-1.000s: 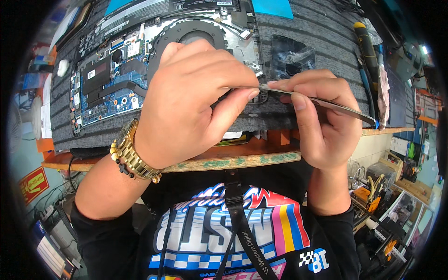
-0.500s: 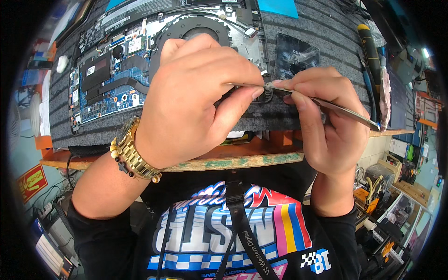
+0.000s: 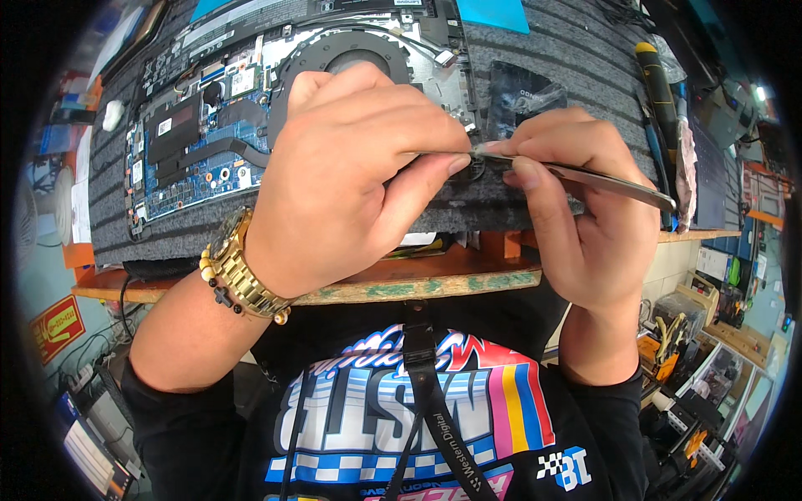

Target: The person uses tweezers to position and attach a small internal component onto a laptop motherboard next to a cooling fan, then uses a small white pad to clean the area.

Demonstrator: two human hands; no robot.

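Smooth, glossy metal tool [image 3: 626, 186]

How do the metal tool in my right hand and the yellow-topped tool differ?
The metal tool is silvery, the yellow-topped tool black and yellow. The metal tool is held in the right hand; the yellow-topped one lies on the mat. Both are long.

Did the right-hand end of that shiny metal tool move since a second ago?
Yes. The end of the shiny metal tool has swung up, away from the person, compared with the pinkish wrapped strip beside it.
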